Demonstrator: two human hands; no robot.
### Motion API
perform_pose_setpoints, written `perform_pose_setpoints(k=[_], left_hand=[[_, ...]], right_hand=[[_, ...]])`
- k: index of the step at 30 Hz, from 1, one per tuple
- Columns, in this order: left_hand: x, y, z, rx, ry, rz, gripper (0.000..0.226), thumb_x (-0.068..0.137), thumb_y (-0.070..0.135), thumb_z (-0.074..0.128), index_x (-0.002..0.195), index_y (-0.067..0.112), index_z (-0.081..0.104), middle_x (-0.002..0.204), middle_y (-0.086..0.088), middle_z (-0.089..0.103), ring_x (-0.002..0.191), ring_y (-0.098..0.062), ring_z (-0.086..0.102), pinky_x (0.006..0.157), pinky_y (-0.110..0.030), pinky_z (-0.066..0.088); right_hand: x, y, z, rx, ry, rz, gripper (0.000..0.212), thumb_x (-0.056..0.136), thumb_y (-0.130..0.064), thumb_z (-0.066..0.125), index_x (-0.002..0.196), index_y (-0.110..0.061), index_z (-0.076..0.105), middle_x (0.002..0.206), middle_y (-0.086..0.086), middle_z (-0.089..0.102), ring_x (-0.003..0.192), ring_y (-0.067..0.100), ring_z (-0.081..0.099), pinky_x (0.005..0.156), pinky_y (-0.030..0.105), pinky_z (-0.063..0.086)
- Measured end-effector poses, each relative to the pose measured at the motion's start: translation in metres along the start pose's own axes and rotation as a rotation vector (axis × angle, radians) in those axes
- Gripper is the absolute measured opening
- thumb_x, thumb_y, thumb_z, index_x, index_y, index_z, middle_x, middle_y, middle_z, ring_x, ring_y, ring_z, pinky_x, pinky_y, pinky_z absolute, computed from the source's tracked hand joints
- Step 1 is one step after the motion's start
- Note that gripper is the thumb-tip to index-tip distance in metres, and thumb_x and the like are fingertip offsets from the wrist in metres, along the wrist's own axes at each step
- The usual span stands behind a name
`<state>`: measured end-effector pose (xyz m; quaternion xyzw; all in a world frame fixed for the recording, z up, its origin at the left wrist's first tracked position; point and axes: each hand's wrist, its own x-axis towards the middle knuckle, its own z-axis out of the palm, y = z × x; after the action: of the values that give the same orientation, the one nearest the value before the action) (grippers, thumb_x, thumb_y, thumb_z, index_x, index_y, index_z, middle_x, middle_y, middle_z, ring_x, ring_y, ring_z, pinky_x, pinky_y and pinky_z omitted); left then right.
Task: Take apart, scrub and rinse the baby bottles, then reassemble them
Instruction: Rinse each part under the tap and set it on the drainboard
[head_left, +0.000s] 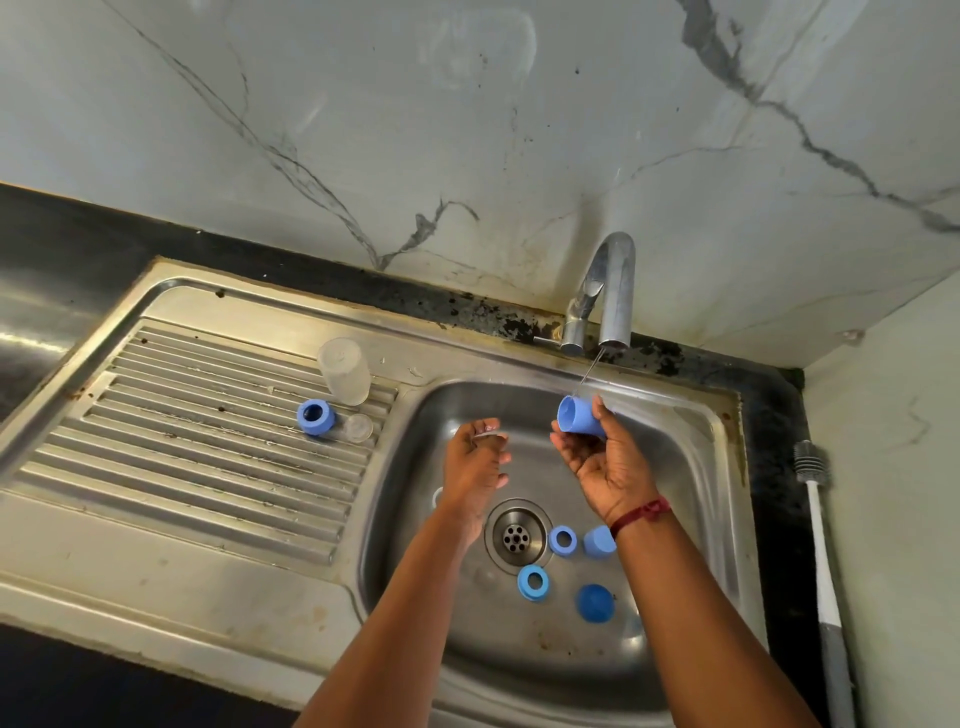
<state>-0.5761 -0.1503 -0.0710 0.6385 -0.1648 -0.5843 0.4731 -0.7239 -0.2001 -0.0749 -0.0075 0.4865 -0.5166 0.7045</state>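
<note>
While a thin water stream is falling from the chrome tap, the right hand is gripping a blue bottle cap between thumb and fingers. It is holding the cap tilted, open mouth up-left, right under the stream and over the far part of the steel sink. A red thread bracelet is sitting on that wrist.

The left hand is hovering near it over the basin, back to the camera, fingers curled in. Something pale is glinting at the fingertips; cannot tell whether it is holding anything.

Below the hands, loose parts are lying around the drain:
- An upper screw ring is lying just right of the drain.
- A second cap is lying beside that ring, and the right wrist is partly covering it.
- A lower screw ring is lying on the near side of the drain.
- A domed blue cap is lying right of the lower ring.

The left wrist is hiding most of a pale item left of the drain; unclear what it is.

On the ribbed drainboard, well left of the hands:
- A clear bottle body is standing mouth down.
- A drainboard screw ring is sitting in front of it.
- A clear nipple is sitting just beside that ring.

A bottle brush is lying along the dark counter right of the sink, bristle head at the far end.
</note>
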Motion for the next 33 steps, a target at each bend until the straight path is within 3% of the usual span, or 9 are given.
perform_pose_setpoints(k=[3, 7, 10, 14, 19, 25, 28, 33], left_hand=[[-0.002, -0.001, -0.003, -0.009, 0.0, -0.002, 0.022, 0.099, 0.016, 0.055, 0.12, 0.016, 0.059, 0.113, -0.007, 0.067, 0.097, -0.017, 0.063, 0.074, -0.029, 0.05], [-0.004, -0.004, -0.006, 0.003, -0.008, 0.011, 0.022, 0.099, 0.016, 0.055, 0.121, 0.015, 0.059, 0.107, -0.006, 0.066, 0.092, -0.015, 0.062, 0.074, -0.03, 0.049], [-0.007, -0.012, -0.011, 0.04, -0.012, 0.031, 0.02, 0.098, 0.015, 0.055, 0.118, 0.016, 0.059, 0.093, 0.0, 0.065, 0.089, -0.016, 0.062, 0.077, -0.033, 0.049], [-0.011, -0.02, -0.018, 0.091, -0.008, 0.048, 0.019, 0.096, 0.013, 0.057, 0.115, 0.017, 0.06, 0.088, 0.003, 0.064, 0.083, -0.013, 0.061, 0.072, -0.029, 0.05], [-0.017, -0.027, -0.03, 0.137, 0.013, 0.069, 0.019, 0.095, 0.011, 0.057, 0.113, 0.017, 0.061, 0.087, 0.001, 0.064, 0.081, -0.015, 0.06, 0.072, -0.032, 0.05], [-0.023, -0.023, -0.042, 0.12, 0.044, 0.092, 0.019, 0.092, 0.005, 0.057, 0.105, 0.018, 0.062, 0.087, -0.002, 0.065, 0.078, -0.015, 0.059, 0.067, -0.031, 0.047], [-0.027, -0.019, -0.048, 0.125, 0.053, 0.096, 0.019, 0.091, 0.007, 0.059, 0.103, 0.022, 0.063, 0.089, -0.004, 0.067, 0.079, -0.016, 0.061, 0.064, -0.031, 0.048], [-0.033, -0.013, -0.057, 0.154, 0.097, 0.128, 0.015, 0.084, 0.018, 0.063, 0.094, 0.028, 0.066, 0.084, -0.001, 0.071, 0.081, -0.022, 0.066, 0.076, -0.042, 0.056]], right_hand=[[0.003, 0.007, -0.013, -0.228, 0.044, -0.047, 0.028, 0.092, -0.022, 0.066, 0.116, -0.01, 0.057, 0.112, 0.015, 0.061, 0.092, 0.025, 0.066, 0.071, 0.038, 0.059], [0.002, 0.02, -0.03, -0.536, 0.106, -0.219, 0.039, 0.087, -0.009, 0.072, 0.123, -0.014, 0.055, 0.124, 0.011, 0.06, 0.108, 0.027, 0.063, 0.071, 0.033, 0.056], [-0.002, 0.032, -0.041, -0.95, 0.075, -0.403, 0.054, 0.079, -0.003, 0.078, 0.128, -0.019, 0.059, 0.123, 0.003, 0.063, 0.107, 0.02, 0.063, 0.081, 0.033, 0.057], [-0.014, 0.043, -0.049, -1.277, -0.068, -0.715, 0.048, 0.075, -0.005, 0.081, 0.119, -0.019, 0.067, 0.112, -0.007, 0.068, 0.102, 0.007, 0.062, 0.092, 0.031, 0.054], [-0.022, 0.056, -0.052, -1.35, -0.076, -0.886, 0.05, 0.072, -0.005, 0.084, 0.118, -0.015, 0.066, 0.114, -0.004, 0.06, 0.102, 0.014, 0.061, 0.085, 0.039, 0.058], [-0.032, 0.066, -0.045, -1.216, -0.021, -0.776, 0.047, 0.069, -0.01, 0.087, 0.106, -0.026, 0.062, 0.106, -0.006, 0.064, 0.092, 0.01, 0.065, 0.074, 0.011, 0.051], [-0.036, 0.069, -0.045, -1.167, 0.016, -0.748, 0.05, 0.073, -0.008, 0.084, 0.117, -0.019, 0.065, 0.111, -0.005, 0.063, 0.09, 0.007, 0.065, 0.074, 0.006, 0.048], [-0.042, 0.068, -0.038, -1.2, 0.049, -0.705, 0.054, 0.078, -0.006, 0.079, 0.128, -0.015, 0.062, 0.114, -0.003, 0.057, 0.092, 0.015, 0.065, 0.084, 0.024, 0.051]])
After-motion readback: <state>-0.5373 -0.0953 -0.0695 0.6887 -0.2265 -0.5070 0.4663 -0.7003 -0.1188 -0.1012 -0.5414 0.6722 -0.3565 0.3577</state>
